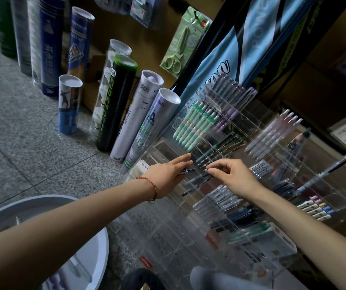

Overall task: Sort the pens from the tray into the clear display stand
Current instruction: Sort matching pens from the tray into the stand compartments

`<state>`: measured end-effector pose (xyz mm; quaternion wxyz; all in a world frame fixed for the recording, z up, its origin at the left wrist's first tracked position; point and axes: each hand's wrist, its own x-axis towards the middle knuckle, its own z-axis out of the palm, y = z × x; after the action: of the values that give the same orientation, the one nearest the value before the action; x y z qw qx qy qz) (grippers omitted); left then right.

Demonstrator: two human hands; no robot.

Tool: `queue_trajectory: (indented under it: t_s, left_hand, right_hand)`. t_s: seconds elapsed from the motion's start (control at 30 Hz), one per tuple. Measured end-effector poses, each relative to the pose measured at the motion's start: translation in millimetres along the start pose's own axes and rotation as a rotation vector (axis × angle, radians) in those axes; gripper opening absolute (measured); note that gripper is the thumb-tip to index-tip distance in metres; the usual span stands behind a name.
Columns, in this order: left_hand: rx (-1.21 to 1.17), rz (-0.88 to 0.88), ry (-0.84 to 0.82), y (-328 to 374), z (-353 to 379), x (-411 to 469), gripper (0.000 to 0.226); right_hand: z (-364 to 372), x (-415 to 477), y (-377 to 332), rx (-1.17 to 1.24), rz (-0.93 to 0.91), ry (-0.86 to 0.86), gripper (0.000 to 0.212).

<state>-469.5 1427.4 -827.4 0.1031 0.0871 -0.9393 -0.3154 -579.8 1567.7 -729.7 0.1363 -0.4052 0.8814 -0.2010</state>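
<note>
left hand (pixel 168 174) pinches dark pen (pixel 187 171), axis pointing right into clear display stand (pixel 249 122) | right hand (pixel 235 174), nearer the slot, pinches slotted pen (pixel 198 178) end | hands almost touching

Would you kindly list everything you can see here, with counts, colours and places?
clear display stand: one, transparent, right of centre
mint pens: about seven, green, upper slot
lilac pens: about five, pale, right slot
other pens: many, dark and white, lower slots
tubes: about ten, mixed colours, on floor
scissors pack: one, green, hanging above
racket bag: one, blue-black, behind stand
tray: one, white, lower left
left hand: one, holds dark pen at stand
right hand: one, pinches second pen there
</note>
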Motion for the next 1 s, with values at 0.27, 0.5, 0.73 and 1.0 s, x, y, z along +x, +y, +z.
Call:
queue_trajectory:
  t_s: [0.27,0.5,0.73,1.0]
  left_hand:
    - [0.030,-0.003,0.012,-1.2,2.4,-1.2,0.046]
    - [0.064,0.008,0.003,1.3,0.4,-2.2,0.046]
    - [0.073,0.001,-0.001,2.1,1.3,-3.1,0.047]
    - [0.082,0.009,-0.008,3.2,-1.0,-2.4,0.048]
  right_hand:
    - [9.3,6.7,-12.9,-0.302,-0.037,0.078,0.020]
    - [-0.5,2.5,-3.8,-0.012,0.053,-0.040,0.018]
    - [11.7,8.1,-4.1,-0.323,-0.006,-0.032,0.023]
    - [22.2,12.7,-4.8,-0.358,0.039,-0.103,0.031]
